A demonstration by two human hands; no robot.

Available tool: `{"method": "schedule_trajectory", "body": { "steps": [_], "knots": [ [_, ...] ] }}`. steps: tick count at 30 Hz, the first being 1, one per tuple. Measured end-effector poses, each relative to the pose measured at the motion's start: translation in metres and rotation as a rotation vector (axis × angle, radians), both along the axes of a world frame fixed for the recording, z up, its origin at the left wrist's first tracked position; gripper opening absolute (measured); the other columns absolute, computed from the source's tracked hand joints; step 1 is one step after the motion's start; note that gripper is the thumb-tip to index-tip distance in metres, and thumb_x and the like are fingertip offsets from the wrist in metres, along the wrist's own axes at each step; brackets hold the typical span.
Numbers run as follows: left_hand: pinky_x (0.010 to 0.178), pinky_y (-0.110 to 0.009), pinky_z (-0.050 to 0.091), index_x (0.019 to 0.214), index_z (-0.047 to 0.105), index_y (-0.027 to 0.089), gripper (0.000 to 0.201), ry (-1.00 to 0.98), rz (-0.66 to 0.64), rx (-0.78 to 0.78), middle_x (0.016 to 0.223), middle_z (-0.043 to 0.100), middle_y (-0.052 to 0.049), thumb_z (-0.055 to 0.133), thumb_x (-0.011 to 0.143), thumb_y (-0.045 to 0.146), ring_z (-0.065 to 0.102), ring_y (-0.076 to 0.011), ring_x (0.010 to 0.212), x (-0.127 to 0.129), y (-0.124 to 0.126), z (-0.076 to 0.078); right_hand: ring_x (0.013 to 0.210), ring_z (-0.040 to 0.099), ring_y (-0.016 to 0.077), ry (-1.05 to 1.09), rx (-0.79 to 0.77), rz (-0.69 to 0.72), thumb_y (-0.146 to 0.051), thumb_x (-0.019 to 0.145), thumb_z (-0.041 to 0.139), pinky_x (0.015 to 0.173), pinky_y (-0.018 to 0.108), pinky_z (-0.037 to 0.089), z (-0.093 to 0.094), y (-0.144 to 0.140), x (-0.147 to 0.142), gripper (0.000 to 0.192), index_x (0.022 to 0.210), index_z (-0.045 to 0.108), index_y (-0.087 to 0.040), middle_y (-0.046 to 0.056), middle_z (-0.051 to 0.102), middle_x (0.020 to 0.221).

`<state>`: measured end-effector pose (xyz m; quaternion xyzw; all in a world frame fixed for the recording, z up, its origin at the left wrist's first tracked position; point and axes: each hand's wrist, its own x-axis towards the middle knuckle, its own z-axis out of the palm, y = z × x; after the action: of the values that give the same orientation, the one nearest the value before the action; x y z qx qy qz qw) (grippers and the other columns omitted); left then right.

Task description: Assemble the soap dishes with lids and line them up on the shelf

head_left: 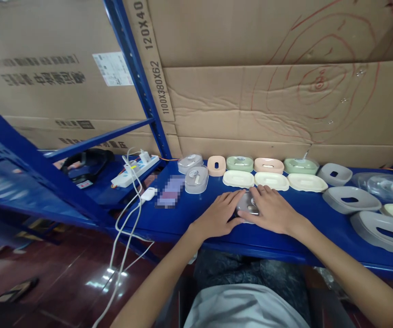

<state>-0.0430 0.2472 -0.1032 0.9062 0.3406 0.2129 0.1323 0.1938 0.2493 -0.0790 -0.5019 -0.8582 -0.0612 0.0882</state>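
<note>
Both hands rest on a small grey oval case (248,208) lying on the blue shelf (196,228). My left hand (218,213) lies flat against its left side, fingers pointing toward it. My right hand (272,210) covers its right side and top, fingers spread over it. Just behind the hands sit three cream oval trays (238,178) in a row. Behind those stand peach (216,165), green (240,163), peach (268,165) and green (300,166) oval cases.
Two clear-lidded grey cases (196,178) sit left of the row. Grey oval shells (351,199) and a clear lid (386,186) lie at right. A white power strip (135,171) with cables and a black object (86,163) are at left. Cardboard boxes (271,91) back the shelf.
</note>
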Motion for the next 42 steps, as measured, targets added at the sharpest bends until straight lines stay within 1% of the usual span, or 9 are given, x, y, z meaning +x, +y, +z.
{"method": "schedule_trajectory", "body": {
  "steps": [5,9,14,19,27,31,35,38,42],
  "knots": [
    [0.129,-0.06,0.038,0.174,0.026,0.024,0.088,-0.042,0.004,-0.013,0.176,0.04,-0.018,0.067,0.104,0.057,0.039,-0.0375,0.163,0.0,-0.001,0.0,0.119,0.068,0.0416,0.05,0.066,-0.064,-0.078,0.099,0.052,0.105,0.053,0.051,-0.007,-0.004,-0.003,0.075,0.133,0.063,-0.012,0.023,0.071,0.124],
    [0.129,-0.059,0.038,0.174,0.027,0.027,0.088,-0.068,0.004,-0.021,0.175,0.043,-0.017,0.068,0.103,0.059,0.041,-0.0362,0.162,0.001,0.0,-0.002,0.12,0.067,0.0419,0.073,0.097,-0.075,-0.077,0.099,0.053,0.104,0.053,0.052,-0.012,-0.007,-0.003,0.076,0.136,0.063,-0.011,0.025,0.071,0.13],
    [0.129,-0.06,0.038,0.175,0.025,0.026,0.092,-0.063,0.014,-0.006,0.176,0.042,-0.019,0.069,0.102,0.061,0.04,-0.0368,0.163,0.001,0.002,-0.005,0.13,0.063,0.047,0.04,-0.031,-0.077,-0.078,0.1,0.051,0.103,0.057,0.053,0.0,-0.007,-0.006,0.082,0.146,0.058,-0.01,0.028,0.066,0.139],
    [0.132,-0.062,0.035,0.176,0.02,0.024,0.094,-0.062,0.005,0.027,0.179,0.032,-0.021,0.071,0.101,0.048,0.033,-0.0375,0.167,0.0,0.001,-0.003,0.131,0.062,0.0467,0.005,-0.145,-0.011,-0.072,0.092,0.067,0.101,0.055,0.055,0.01,-0.004,-0.014,0.083,0.146,0.056,-0.009,0.028,0.066,0.137],
    [0.134,-0.06,0.034,0.177,0.018,0.021,0.09,-0.039,-0.006,0.001,0.182,0.027,-0.021,0.066,0.103,0.034,0.028,-0.0348,0.169,0.0,0.003,-0.003,0.13,0.063,0.0492,0.06,-0.115,-0.097,-0.071,0.096,0.06,0.099,0.06,0.056,0.007,-0.009,-0.03,0.086,0.153,0.052,-0.007,0.031,0.064,0.141],
    [0.134,-0.059,0.035,0.178,0.014,0.025,0.094,-0.044,0.002,-0.001,0.184,0.022,-0.018,0.068,0.103,0.039,0.025,-0.0344,0.17,-0.003,0.003,-0.003,0.147,0.053,0.0484,0.188,-0.22,0.093,-0.067,0.09,0.072,0.112,0.061,0.052,0.012,-0.001,-0.005,0.105,0.169,0.034,-0.011,0.031,0.052,0.16],
    [0.135,-0.06,0.033,0.178,0.017,0.025,0.095,-0.06,0.042,0.0,0.184,0.022,-0.019,0.07,0.103,0.053,0.024,-0.0357,0.171,-0.003,0.001,0.001,0.15,0.056,0.0366,0.367,-0.279,0.34,-0.056,0.093,0.075,0.121,0.053,0.049,0.008,0.007,0.03,0.094,0.171,0.035,-0.024,0.017,0.053,0.165],
    [0.136,-0.06,0.031,0.174,0.029,0.024,0.082,-0.078,0.085,0.06,0.183,0.025,-0.018,0.068,0.104,0.043,0.025,-0.0351,0.17,-0.002,-0.001,0.003,0.149,0.057,0.0376,0.405,-0.168,0.218,-0.065,0.097,0.07,0.122,0.055,0.049,-0.008,0.005,0.034,0.087,0.168,0.042,-0.025,0.018,0.055,0.164],
    [0.137,-0.059,0.032,0.163,0.046,0.02,0.064,-0.082,0.102,0.145,0.175,0.04,-0.017,0.058,0.1,0.019,0.032,-0.0335,0.167,-0.005,-0.001,0.002,0.139,0.063,0.0455,0.2,-0.026,0.042,-0.068,0.098,0.066,0.116,0.058,0.051,-0.016,-0.003,0.013,0.096,0.17,0.039,-0.01,0.03,0.061,0.151]
  ]
}}
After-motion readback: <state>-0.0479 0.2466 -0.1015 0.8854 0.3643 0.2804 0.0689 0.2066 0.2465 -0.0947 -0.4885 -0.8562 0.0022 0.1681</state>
